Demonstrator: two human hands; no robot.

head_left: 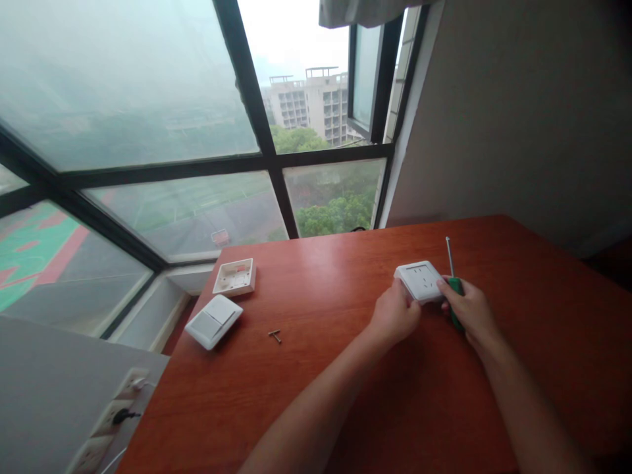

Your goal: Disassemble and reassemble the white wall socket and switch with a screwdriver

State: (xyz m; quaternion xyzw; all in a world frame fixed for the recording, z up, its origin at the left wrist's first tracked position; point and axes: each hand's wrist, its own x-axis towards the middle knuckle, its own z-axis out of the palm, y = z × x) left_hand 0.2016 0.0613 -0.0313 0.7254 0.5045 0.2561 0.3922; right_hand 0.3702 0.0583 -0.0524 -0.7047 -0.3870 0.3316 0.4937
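Observation:
A white wall socket with its slotted face up is held above the right part of the table. My left hand is closed on its left and near edge, the thumb at the near side. My right hand grips a green-handled screwdriver, whose metal shaft points up and away. The fingers of that hand also touch the socket's right edge. What lies under the socket is hidden.
On the left of the reddish-brown table are an open white mounting box, a white switch panel and a few screws. Windows stand behind the table. Wall sockets with plugs are at lower left.

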